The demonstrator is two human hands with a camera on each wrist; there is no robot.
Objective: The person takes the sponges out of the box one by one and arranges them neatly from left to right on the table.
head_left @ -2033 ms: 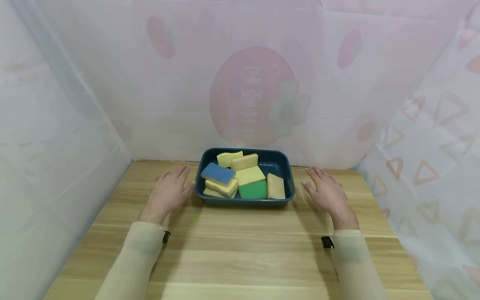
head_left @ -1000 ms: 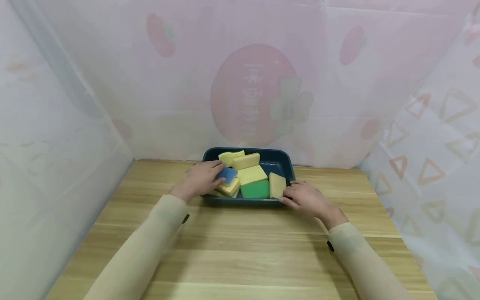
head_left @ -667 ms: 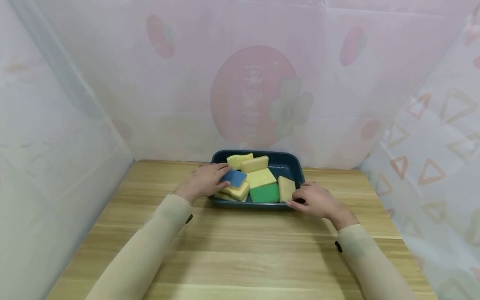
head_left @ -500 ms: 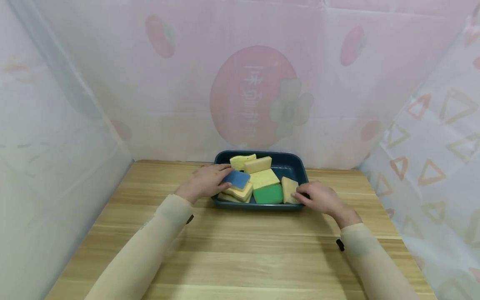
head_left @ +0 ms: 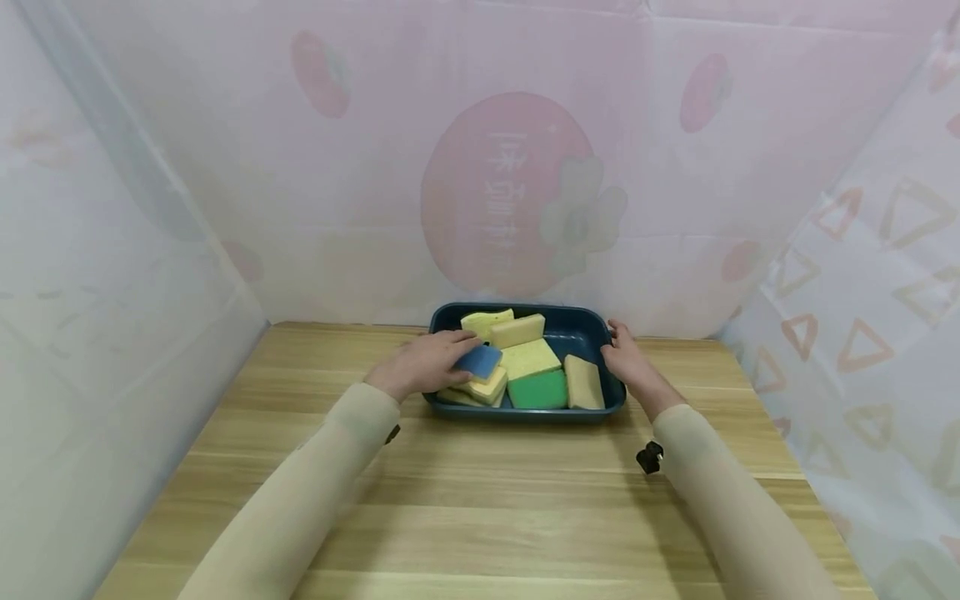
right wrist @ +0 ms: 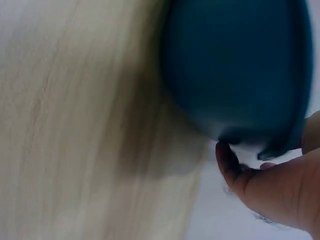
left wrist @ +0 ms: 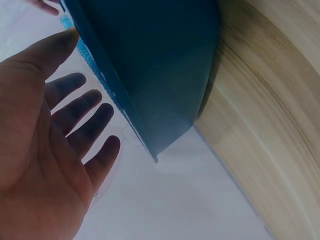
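The left hand lies flat-fingered on the soft, light blue rectangular sponge, best pinched by its long edges, while the right hand seemingly grips the dark blue plastic tray's right rim.

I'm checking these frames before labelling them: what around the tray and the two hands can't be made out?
- Head view: the left hand covers part of the blue sponge and the tray's left rim.
- Head view: the pale sponges under the blue one are mostly hidden, so their number is unclear.
- Left wrist view: the tray's wall hides its contents; only a sliver of blue sponge shows.
- Right wrist view: blurred; the right hand is cut off by the edge, so its hold is unclear.
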